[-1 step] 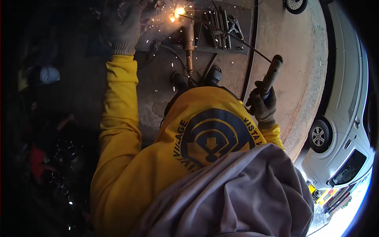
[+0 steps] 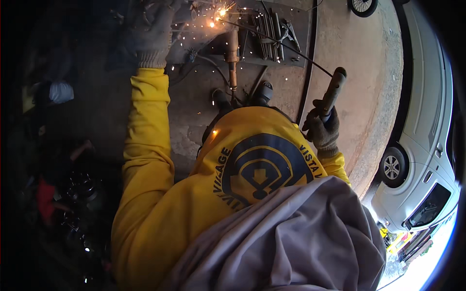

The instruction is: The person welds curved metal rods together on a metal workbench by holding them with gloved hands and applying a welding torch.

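My gloved right hand [image 2: 323,128] is closed around the handle of a welding electrode holder [image 2: 334,92]. From its head a long thin welding rod [image 2: 281,43] reaches up and left, and its far tip meets a bright, sparking spot [image 2: 221,14] at the top of the view. My gloved left hand [image 2: 150,41] is at the upper left, beside the metal around the sparks. Smoke and darkness blur its fingers, so what it may grip is hidden. A copper-coloured clamp-like tool [image 2: 232,53] hangs over the near edge of the work surface, just below the sparks.
Several metal rods [image 2: 267,36] and pliers-like tools [image 2: 292,36] lie on the dark work surface [image 2: 298,60]. A cable [image 2: 213,63] hangs below it, near my shoes [image 2: 264,91]. A light-coloured vehicle [image 2: 422,121] stands at the right, with a spoked wheel [image 2: 363,6] at the top.
The glow at the rod's tip has become smaller, and the sparks are scattered differently. A bright spark now shows at my yellow shirt. Both hands look unmoved.
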Demonstrator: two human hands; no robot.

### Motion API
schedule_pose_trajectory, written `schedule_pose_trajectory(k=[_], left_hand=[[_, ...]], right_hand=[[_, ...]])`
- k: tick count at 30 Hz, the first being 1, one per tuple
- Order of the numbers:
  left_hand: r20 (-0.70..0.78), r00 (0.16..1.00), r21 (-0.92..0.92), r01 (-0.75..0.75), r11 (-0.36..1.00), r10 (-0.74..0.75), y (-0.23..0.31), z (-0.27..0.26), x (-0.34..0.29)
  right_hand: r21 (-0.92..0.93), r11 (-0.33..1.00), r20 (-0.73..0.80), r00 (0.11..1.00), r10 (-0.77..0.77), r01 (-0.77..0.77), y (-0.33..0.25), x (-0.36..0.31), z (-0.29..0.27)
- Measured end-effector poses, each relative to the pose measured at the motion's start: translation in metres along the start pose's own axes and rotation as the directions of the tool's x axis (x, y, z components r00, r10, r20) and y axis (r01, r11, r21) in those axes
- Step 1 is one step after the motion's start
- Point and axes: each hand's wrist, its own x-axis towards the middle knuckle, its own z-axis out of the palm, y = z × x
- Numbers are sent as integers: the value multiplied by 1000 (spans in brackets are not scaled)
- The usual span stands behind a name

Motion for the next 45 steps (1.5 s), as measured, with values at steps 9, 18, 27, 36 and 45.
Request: schedule_pose_trajectory(k=[9, 18, 27, 36, 45], left_hand=[[2, 1000, 69, -5, 998, 5, 1, 7, -1], [23, 1000, 62, 3, 998, -5, -1, 4, -4], [63, 998, -50, -7, 999, 10, 7, 8, -2], [-38, 997, -67, 64, 996, -67, -19, -15, 1], [-22, 1000, -73, -12, 997, 10, -17, -11, 2]], right_hand=[[-58, 997, 6, 999, 43, -42, -3, 1, 0], [-42, 999, 16, 999, 33, -32, 0, 1, 0], [-72, 997, 46, 999, 5, -2, -1, 4, -1], [-30, 999, 42, 998, 40, -39, 1, 2, -2], [-14, 999, 41, 998, 47, -47, 4, 2, -3]])
